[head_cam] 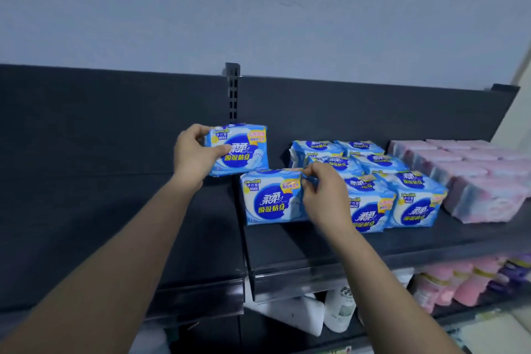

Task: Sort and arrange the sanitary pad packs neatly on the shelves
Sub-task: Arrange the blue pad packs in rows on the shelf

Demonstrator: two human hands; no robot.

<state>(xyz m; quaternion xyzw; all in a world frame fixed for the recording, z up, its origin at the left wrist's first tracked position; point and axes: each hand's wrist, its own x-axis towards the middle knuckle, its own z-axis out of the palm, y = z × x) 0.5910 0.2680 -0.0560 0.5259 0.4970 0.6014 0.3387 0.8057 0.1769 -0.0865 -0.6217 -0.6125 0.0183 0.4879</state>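
Observation:
My left hand grips a blue-and-white pad pack by its left end, held upright above the dark top shelf. My right hand pinches the top right corner of a second blue pack standing at the shelf's left end. To its right, more blue packs stand in rows running to the back. A block of pink packs sits further right.
A slotted upright post divides the dark back panel. The left shelf section is bare. On the lower shelf lie white packages, a white bottle and pink and purple packs.

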